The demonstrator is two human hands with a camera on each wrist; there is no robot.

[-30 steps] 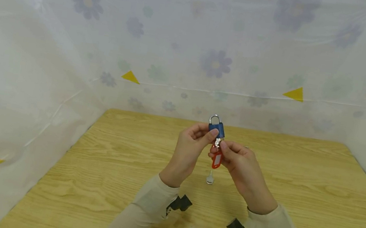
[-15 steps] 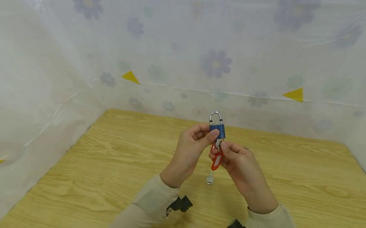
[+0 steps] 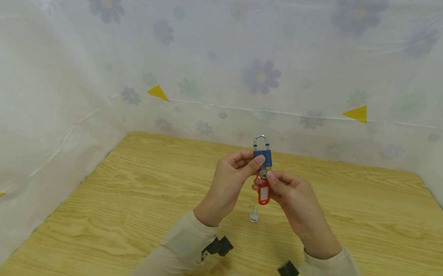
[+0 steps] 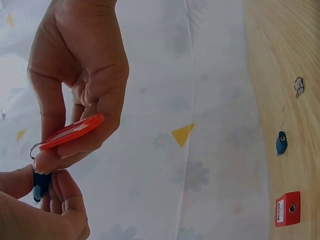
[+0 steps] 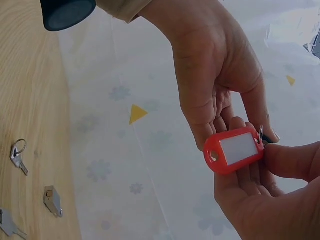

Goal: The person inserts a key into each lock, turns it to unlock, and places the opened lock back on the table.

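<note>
Both hands meet above the table's [image 3: 364, 216] middle: the left hand [image 3: 226, 186] pinches the blue padlock [image 3: 263, 156], long axis upright, shackle at 12 o'clock, while the right hand [image 3: 297, 205] pinches the key at 6 o'clock beneath it, red tag [image 3: 264, 193] dangling.

We are holding a small blue padlock [image 3: 263, 156] up above the wooden table [image 3: 361, 235], its silver shackle [image 3: 261, 140] pointing upward. Our left hand [image 3: 228, 182] is pinching the padlock's body, while our right hand [image 3: 295, 201] is pinching a key at its underside, with a red key tag [image 3: 263, 194] dangling below. A loose silver key [image 3: 254, 214] is lying on the table beneath our hands.
</note>
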